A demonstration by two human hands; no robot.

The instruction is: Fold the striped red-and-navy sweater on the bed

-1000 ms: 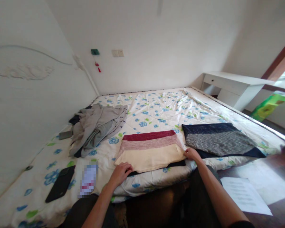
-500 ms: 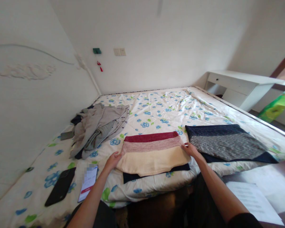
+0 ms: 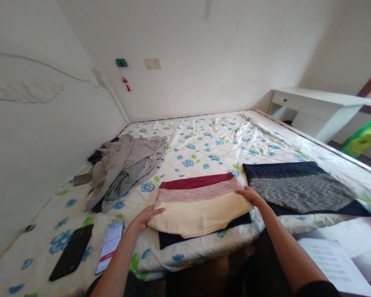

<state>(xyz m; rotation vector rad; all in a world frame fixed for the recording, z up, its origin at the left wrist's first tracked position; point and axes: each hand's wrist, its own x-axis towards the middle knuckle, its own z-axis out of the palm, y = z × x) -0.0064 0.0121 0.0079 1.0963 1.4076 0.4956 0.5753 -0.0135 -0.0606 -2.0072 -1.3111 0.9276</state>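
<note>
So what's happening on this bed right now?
A person has both hands on a folded red, pink and cream sweater at the near edge of the bed: left hand at its left side, right hand at its right. A folded navy and grey sweater lies to its right, a heap of grey clothes to the left.

Beyond the striped sweater (image 3: 200, 204) the bed (image 3: 210, 136) lies open to the far wall. Just right of my right hand (image 3: 250, 194) lies a folded dark sweater (image 3: 299, 192). Left of my left hand (image 3: 144, 216) lie a leaflet (image 3: 109, 247) and a phone (image 3: 71, 251), with a grey clothes heap (image 3: 126, 165) farther back.
</note>
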